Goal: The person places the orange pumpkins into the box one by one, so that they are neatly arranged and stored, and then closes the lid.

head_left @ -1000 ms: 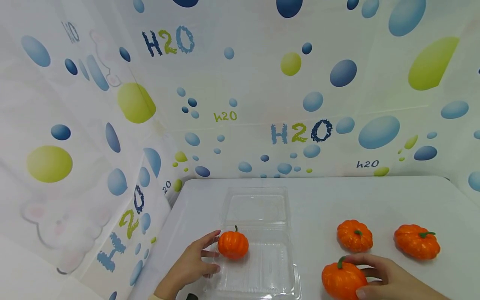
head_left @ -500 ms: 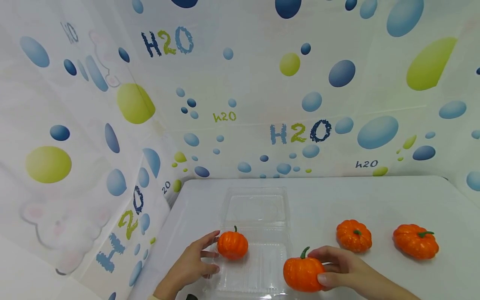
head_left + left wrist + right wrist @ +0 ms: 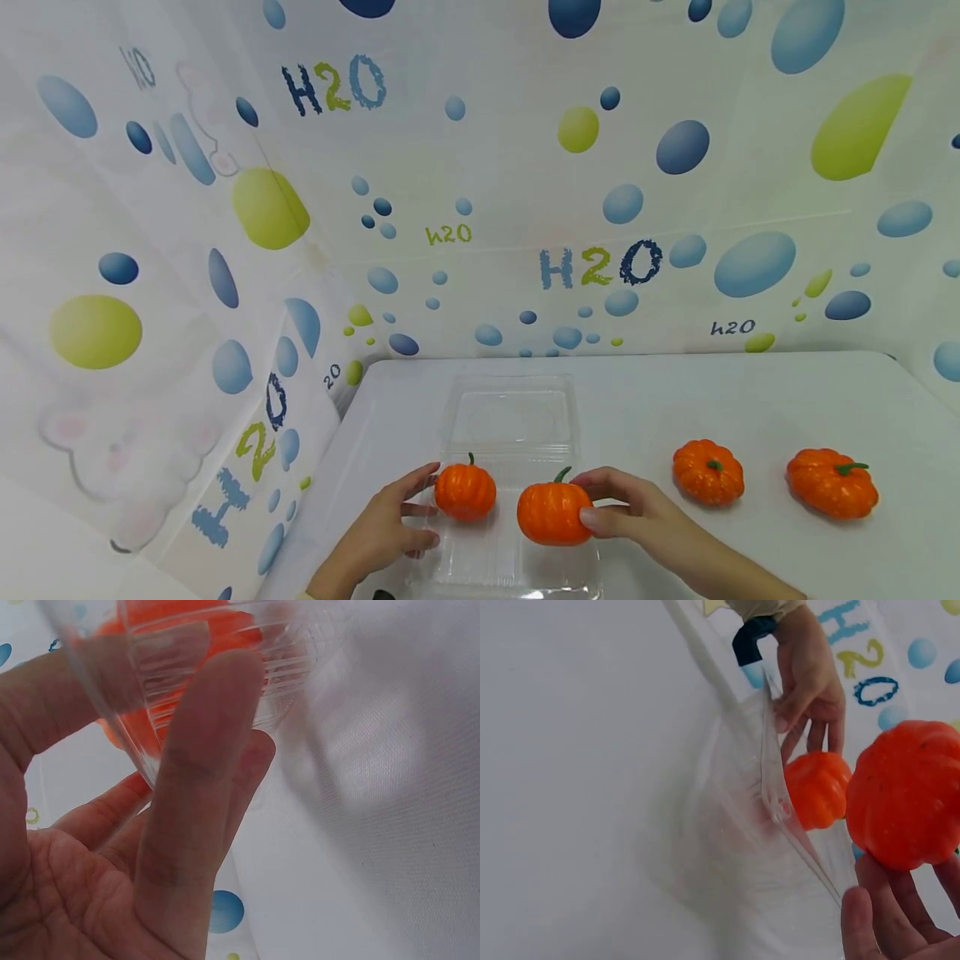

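Note:
My right hand (image 3: pixel 626 504) grips an orange mini pumpkin (image 3: pixel 555 513) with a green stem, thumb in front and fingers at its right side. It is held over the right part of a clear plastic clamshell box (image 3: pixel 510 558), whose lid lies folded back. Another orange pumpkin (image 3: pixel 465 492) sits in the box's left part. My left hand (image 3: pixel 386 525) rests at the box's left side, fingers spread and slightly bent. In the left wrist view a finger shows through the clear plastic, with the thumb (image 3: pixel 202 757) in front of it.
Two more orange pumpkins lie on the white table (image 3: pixel 637 408) at right: a rounder pumpkin (image 3: pixel 708 472) and a flatter pumpkin (image 3: pixel 832 484) farther right. A white curtain (image 3: pixel 510 167) with coloured dots and H2O lettering stands behind and at left.
The right hand has carried its pumpkin leftward from the table to over the box. The left hand and the pumpkin beside it have stayed put.

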A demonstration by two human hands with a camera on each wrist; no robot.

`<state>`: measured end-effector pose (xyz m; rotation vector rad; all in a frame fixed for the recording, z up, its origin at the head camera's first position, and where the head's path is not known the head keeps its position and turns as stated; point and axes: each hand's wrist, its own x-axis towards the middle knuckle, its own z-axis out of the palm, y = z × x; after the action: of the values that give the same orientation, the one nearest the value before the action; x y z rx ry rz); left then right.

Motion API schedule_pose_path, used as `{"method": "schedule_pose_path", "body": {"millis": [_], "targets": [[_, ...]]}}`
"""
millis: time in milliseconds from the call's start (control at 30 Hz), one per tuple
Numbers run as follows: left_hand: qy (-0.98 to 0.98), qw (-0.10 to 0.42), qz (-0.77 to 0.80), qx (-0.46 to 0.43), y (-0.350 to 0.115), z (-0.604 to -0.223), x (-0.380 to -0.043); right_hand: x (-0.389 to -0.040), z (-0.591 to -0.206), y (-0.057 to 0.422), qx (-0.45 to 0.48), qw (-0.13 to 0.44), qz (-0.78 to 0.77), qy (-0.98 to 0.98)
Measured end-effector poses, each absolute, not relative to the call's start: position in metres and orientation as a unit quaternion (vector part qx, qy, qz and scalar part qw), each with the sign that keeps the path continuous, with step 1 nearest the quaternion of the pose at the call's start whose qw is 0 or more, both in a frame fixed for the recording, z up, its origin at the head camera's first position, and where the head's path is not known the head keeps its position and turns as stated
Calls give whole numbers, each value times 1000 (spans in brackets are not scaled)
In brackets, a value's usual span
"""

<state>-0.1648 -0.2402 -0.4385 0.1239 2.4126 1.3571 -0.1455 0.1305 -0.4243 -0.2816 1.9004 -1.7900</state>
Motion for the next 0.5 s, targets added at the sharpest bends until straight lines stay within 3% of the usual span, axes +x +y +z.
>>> {"method": "schedule_pose_path", "body": {"millis": [500], "targets": [[853, 184, 486, 46, -240, -437, -164, -151, -429, 106, -82, 158, -645, 743]]}}
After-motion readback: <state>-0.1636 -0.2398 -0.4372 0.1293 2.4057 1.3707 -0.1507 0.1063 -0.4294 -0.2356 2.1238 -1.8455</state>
